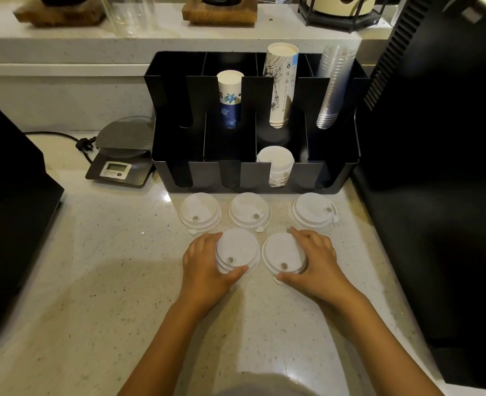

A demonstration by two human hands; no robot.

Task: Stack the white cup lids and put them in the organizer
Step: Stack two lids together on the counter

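Note:
Three white cup lids lie in a row on the counter just in front of the black organizer [333,178]: a left lid [200,211], a middle lid [249,210] and a right lid [313,210]. Nearer to me, my left hand [204,264] grips a short stack of lids [237,250], fingers curled round its left side and thumb at its front. My right hand [317,258] cups a single lid [283,257] that lies flat on the counter. A stack of white lids [276,161] stands in the organizer's front third slot.
The organizer's back slots hold a blue-patterned paper cup stack [229,95], a white printed cup stack [281,84] and clear plastic cups [334,87]. A kitchen scale [121,155] sits left of it. Dark machines flank the counter on the left [7,210] and right [436,167].

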